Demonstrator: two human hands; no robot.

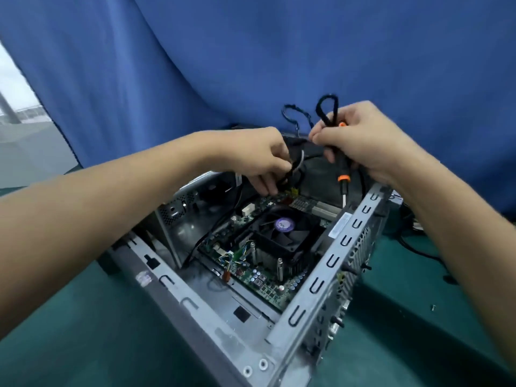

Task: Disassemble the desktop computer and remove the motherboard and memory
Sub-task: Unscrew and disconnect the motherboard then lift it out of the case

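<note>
Head view, far left: pale window strip [16, 101], then a blue curtain [251, 51] hanging across the whole background. Below, green desk [69, 331] carrying an open grey computer case [201, 311], side panel off, set slantwise.

Left hand [257, 157] reaches over the far left part of the case, fingers curled downward. Pinches a black cable bundle [290, 171] just above the far edge of the motherboard [268, 283].

Motherboard seated flat on the case floor, not yet taken out. Black fan [287, 233] with a purple centre label sits on a finned heatsink in the middle of the board. Pale memory slots [324, 209] lie at the far edge, beyond the fan; cannot tell whether a module sits in them.

Right hand [360, 141], raised over the far right corner of the case, wraps around a screwdriver [343, 178] with black handle and orange collar, shaft pointing down into the case. Also pinches a black cable loop [326, 107] that sticks up above the knuckles.

Farther right on the desk: loose black wires [413, 244] and one small screw [433, 307], well apart from the case.
</note>
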